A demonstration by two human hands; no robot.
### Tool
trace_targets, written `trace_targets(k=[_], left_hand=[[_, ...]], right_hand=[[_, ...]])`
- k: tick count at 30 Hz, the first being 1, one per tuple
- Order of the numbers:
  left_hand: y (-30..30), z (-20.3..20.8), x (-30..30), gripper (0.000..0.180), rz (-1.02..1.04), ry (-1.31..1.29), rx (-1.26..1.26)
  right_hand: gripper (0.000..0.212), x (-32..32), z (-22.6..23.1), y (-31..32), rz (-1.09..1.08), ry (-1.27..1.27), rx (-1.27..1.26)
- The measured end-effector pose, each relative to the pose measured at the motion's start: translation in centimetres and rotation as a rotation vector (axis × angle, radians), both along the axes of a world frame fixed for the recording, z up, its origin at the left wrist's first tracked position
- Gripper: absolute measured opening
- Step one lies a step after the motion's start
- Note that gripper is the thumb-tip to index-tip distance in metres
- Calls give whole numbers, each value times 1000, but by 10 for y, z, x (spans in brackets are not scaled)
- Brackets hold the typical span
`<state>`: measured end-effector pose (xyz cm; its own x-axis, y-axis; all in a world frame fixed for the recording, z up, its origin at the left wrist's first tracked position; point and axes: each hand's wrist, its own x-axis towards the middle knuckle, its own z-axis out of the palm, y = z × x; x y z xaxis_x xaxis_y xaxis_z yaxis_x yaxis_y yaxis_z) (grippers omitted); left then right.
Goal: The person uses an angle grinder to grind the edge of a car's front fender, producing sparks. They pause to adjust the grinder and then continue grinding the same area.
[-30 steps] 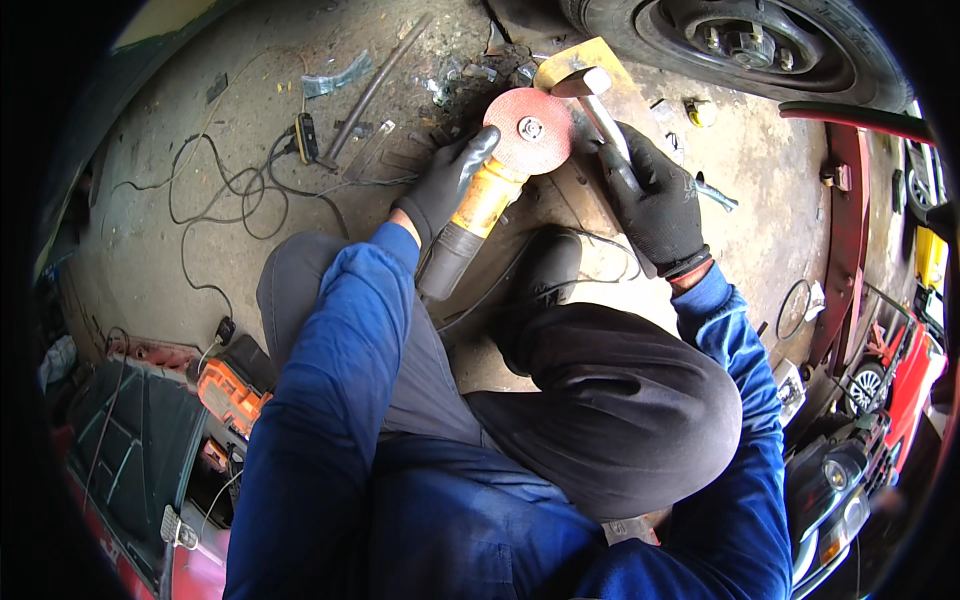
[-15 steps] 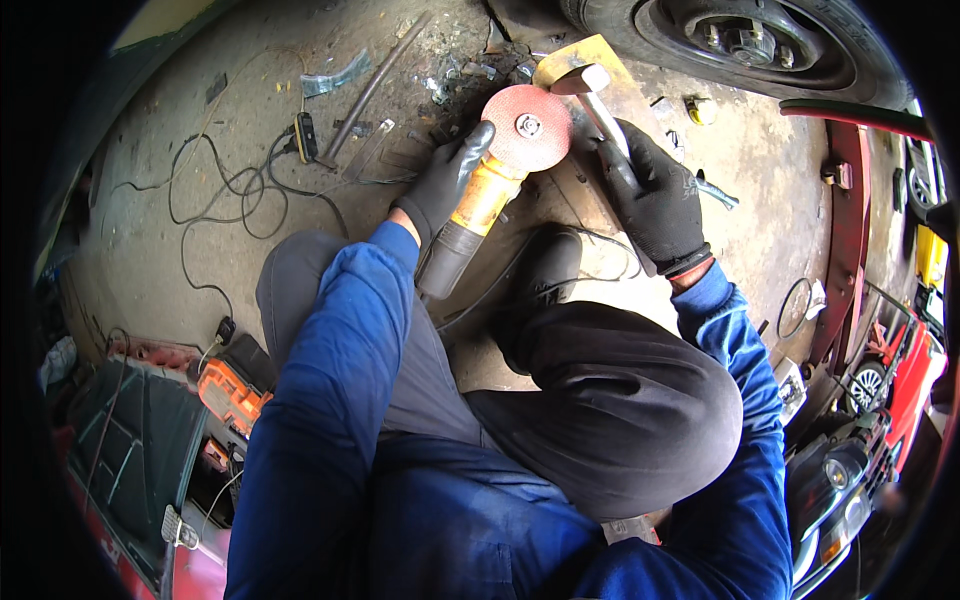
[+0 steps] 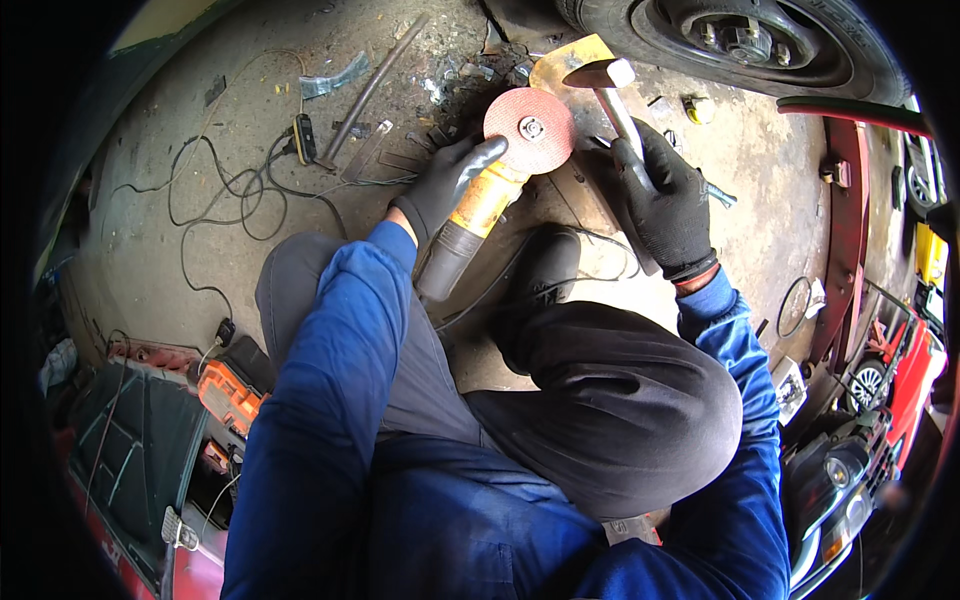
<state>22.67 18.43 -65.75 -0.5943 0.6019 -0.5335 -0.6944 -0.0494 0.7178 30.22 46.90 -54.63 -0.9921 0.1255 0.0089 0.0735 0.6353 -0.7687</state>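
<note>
My gloved left hand (image 3: 440,190) is closed around the yellow and grey body of an angle grinder (image 3: 487,198). Its thumb points up toward the flat reddish disc (image 3: 512,122), which faces me. In my gloved right hand (image 3: 668,210) is a hammer (image 3: 622,118), gripped by its handle with the metal head uppermost. The hammer head is just right of the disc and apart from it. Beneath the hammer, a long metal piece (image 3: 610,205) on the floor is partly covered by my right hand. Behind the tools a yellow piece (image 3: 572,60) shows.
A car wheel (image 3: 740,45) stands at the far right, near a red metal beam (image 3: 848,230). Black cable (image 3: 245,190) loops over the floor on the left, beside a metal bar (image 3: 375,95). An orange case (image 3: 230,395) sits lower left. Debris lies behind the disc.
My right hand has shifted slightly right and nearer, and the hammer head has turned and moved right. The left hand and grinder have barely moved.
</note>
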Motion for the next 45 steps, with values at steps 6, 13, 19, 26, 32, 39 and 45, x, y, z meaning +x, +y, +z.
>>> trace_targets(k=[6,13,19,26,32,39,45], left_hand=[[-1,-9,-1,65,25,-55,11],[1,-2,0,65,31,-44,-13],[1,-5,-1,66,39,-69,-43],[3,-12,2,66,108,-40,-26],[-1,-18,0,66,61,-40,-8],[0,-16,0,65,69,-69,-29],[0,-12,2,66,68,-62,2]], right_hand=[[38,-3,-3,0,58,59,9],[39,-5,-7,-4,71,11,36],[40,-6,-7,-3,79,46,74],[41,-4,-9,-1,80,56,51],[39,-6,-7,-3,68,42,89],[40,-6,-4,-2,59,26,86],[40,-4,-7,-2,76,64,121]])
